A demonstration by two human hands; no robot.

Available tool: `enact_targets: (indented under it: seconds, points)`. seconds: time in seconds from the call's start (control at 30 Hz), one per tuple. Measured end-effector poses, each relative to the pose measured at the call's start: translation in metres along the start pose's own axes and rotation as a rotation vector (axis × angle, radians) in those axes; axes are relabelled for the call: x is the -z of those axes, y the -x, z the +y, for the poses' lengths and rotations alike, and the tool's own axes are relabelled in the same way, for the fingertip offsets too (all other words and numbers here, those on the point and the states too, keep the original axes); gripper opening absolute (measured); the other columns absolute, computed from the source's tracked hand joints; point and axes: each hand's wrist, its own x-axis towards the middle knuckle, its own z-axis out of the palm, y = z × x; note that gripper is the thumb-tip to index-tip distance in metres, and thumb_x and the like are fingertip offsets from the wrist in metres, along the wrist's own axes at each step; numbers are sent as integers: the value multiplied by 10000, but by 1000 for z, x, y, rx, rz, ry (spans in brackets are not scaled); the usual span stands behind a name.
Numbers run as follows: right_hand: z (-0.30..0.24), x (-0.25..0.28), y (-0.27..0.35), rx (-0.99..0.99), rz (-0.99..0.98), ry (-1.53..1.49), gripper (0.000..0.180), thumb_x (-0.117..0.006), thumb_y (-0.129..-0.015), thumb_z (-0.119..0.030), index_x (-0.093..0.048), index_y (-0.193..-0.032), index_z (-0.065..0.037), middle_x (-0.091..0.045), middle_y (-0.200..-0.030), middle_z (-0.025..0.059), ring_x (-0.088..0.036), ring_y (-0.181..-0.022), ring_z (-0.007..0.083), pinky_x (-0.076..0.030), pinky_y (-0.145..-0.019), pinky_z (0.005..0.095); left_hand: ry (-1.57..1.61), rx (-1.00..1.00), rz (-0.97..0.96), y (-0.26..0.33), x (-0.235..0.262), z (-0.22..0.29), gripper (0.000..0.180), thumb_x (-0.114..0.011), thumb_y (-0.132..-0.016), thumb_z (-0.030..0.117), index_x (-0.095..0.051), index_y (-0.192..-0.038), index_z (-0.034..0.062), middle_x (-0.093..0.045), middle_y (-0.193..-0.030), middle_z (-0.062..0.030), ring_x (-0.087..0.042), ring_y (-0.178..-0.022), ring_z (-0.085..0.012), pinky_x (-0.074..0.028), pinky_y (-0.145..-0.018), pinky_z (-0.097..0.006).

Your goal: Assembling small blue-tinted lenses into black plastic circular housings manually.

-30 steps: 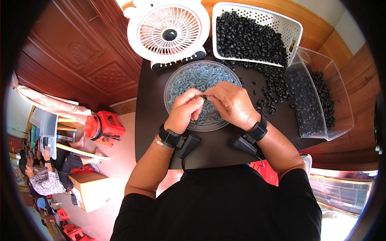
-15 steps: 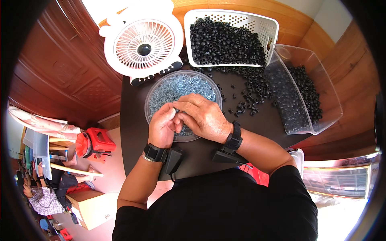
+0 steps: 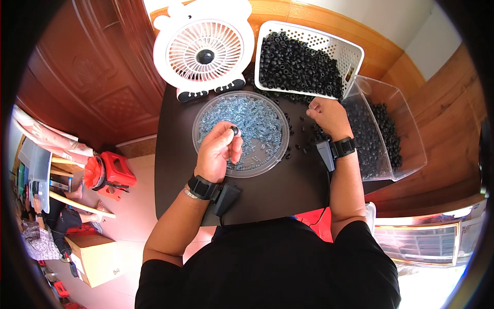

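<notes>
Between the thumb and fingers of my left hand [image 3: 217, 150] is a small black plastic cap [image 3: 235, 131]. That hand is closed over the near left part of a round transparent tub [image 3: 198, 149] holding many small pale-blue transparent pieces [image 3: 242, 116]. My right hand [image 3: 332, 119] is at the loose black caps [image 3: 309, 135] on the dark table, just below the white basket. Its fingers are curled together, and whatever may be in them is hidden. Both wrists wear black straps with small boxes.
A white perforated basket [image 3: 355, 54] full of black caps stands at the back. To its right, a transparent bin [image 3: 411, 139] holds more. A white animal-shaped fan [image 3: 247, 51] stands back left. On the floor to the left are a red stool [image 3: 119, 172], a cardboard box [image 3: 95, 257] and another person [image 3: 46, 226].
My hands have parted. The right one has moved right and away from me to the loose caps; the left one still holds a cap over the tub. The whole view has shifted slightly.
</notes>
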Motion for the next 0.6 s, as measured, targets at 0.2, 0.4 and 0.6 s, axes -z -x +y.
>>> enact_targets:
  seconds: [0.2,0.4,0.6]
  points:
    - [-5,-22,-2,0,-154,-13,137,-653,-715,-194,-644,-798,-85,-651,-771,108,-622,-792,318,-485,-704,419,5,27,-3,1,3,-1,171,-483,-905,214,-526,-943,52,-517,-721,-57,-473,-581,-148,-374,-522,-250]
    - [-2,-40,-2,105,-11,39,130,-625,-754,-160,-612,-800,-38,-636,-758,136,-612,-797,345,-482,-715,426,8,54,-45,0,4,-5,180,-491,-901,228,-531,-931,55,-539,-742,-64,-493,-586,-150,-382,-523,-247]
    - [-31,-31,0,59,-32,-448,117,-618,-779,-103,-618,-854,-14,-652,-802,150,-637,-748,292,-498,-681,367,6,52,-41,1,3,-7,186,-498,-897,232,-536,-923,52,-552,-746,-65,-500,-571,-146,-386,-521,-246]
